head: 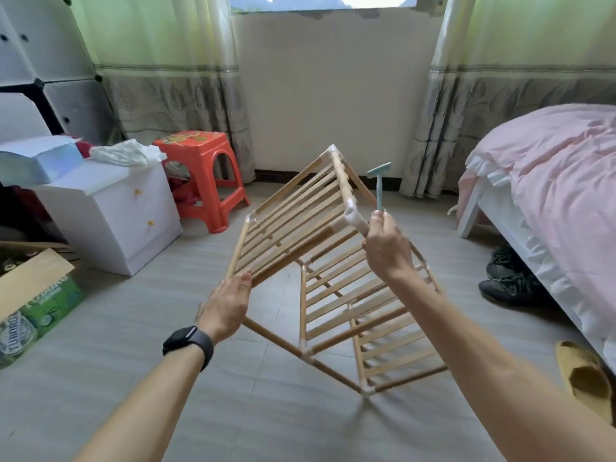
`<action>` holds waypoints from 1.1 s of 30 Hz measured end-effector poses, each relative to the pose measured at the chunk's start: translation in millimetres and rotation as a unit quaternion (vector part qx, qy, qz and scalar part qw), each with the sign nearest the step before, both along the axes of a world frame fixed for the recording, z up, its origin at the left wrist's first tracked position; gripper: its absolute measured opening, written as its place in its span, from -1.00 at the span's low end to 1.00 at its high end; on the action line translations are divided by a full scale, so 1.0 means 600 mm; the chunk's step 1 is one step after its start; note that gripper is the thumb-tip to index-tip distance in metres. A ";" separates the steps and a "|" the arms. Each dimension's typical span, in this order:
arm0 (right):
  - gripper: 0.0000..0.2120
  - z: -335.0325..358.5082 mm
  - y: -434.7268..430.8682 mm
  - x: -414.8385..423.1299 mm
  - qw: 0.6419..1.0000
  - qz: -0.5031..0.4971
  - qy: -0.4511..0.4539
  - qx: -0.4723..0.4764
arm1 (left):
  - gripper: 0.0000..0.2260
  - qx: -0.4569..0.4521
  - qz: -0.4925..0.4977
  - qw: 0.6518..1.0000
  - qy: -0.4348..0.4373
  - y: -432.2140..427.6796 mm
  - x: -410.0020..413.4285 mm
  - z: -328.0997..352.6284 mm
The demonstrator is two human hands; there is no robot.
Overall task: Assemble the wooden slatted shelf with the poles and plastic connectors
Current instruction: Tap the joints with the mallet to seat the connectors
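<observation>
Shelf: wooden slatted shelf (pixel 293 225), partly built, two slatted tiers joined by poles (pixel 276 340) and white plastic connectors. Tipped up on one corner, out in front of the body over the floor (pixel 133 395). Whether the lowest corner touches the floor: cannot tell.

Left hand: left hand (pixel 228 303) released, fingers fairly straight, laid against the near low end of the upper tier. Watch (pixel 188 345) on the wrist.

Right hand: right hand (pixel 386 251) grasping the handle of a small teal hammer (pixel 379 181), head up. Knuckles just beside a pole end. Any hold on the frame as well: cannot tell.

Target joint: white connector (pixel 353 221) at the upper tier's corner, just left of the right hand, below and left of the hammer head.

Axis: upper tier's slats running from the left hand up and away toward the window wall; connector off to the right side of that line.

Nearer hand: right, by a wide margin; left well apart at the opposite low end.

Stage (judged): frame mostly together, joints probably being seated.

Next move (judged): short tap down and leftward onto the connector, left hand bracing against the push.

Risk (judged): frame swinging on its low corner, a loose pole slipping out.

Surroundings: red stool (pixel 203 181) and white cabinet (pixel 110 215) to the left; bed (pixel 550 181) to the right.
</observation>
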State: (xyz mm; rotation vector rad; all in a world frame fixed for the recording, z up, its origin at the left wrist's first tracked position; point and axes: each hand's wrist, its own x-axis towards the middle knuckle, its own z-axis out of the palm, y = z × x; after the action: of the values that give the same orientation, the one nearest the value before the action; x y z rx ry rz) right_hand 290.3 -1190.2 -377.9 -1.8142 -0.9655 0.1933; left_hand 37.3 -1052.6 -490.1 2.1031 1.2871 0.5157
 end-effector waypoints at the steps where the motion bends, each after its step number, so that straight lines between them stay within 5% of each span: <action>1: -0.61 -0.002 0.008 -0.020 1.000 0.013 -0.010 -0.014 | -0.25 -0.031 0.011 0.999 0.004 -0.005 -0.006 -0.006; 4: -0.62 -0.019 0.037 -0.072 0.998 0.033 -0.039 -0.038 | -0.45 -0.085 0.021 0.995 -0.051 -0.025 -0.003 0.000; 9: -0.64 -0.077 0.073 -0.116 0.986 0.120 -0.084 -0.079 | -0.69 -0.042 -0.020 0.963 -0.266 -0.064 0.034 0.028; 15: -0.63 -0.192 0.060 -0.132 0.975 0.096 -0.121 -0.157 | -0.61 -0.166 0.108 0.870 -0.451 -0.105 0.098 -0.063; 24: -0.64 -0.336 0.030 -0.083 0.961 0.090 -0.157 -0.209 | -0.56 -0.294 0.130 0.837 -0.442 -0.129 0.155 -0.240; 30: -0.65 -0.357 0.035 -0.080 0.961 0.074 -0.166 -0.208 | -0.61 -0.294 0.103 0.841 -0.442 -0.116 0.145 -0.231; 33: -0.67 -0.349 0.028 -0.087 0.964 0.109 -0.123 -0.211 | -0.63 -0.281 0.101 0.875 -0.382 -0.119 0.124 -0.225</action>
State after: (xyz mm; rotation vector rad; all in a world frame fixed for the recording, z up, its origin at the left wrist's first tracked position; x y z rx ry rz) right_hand 238.0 -1173.6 -587.3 -2.1530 -1.3827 0.3365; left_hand 112.0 -1123.9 -624.9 1.0990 1.0057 0.8334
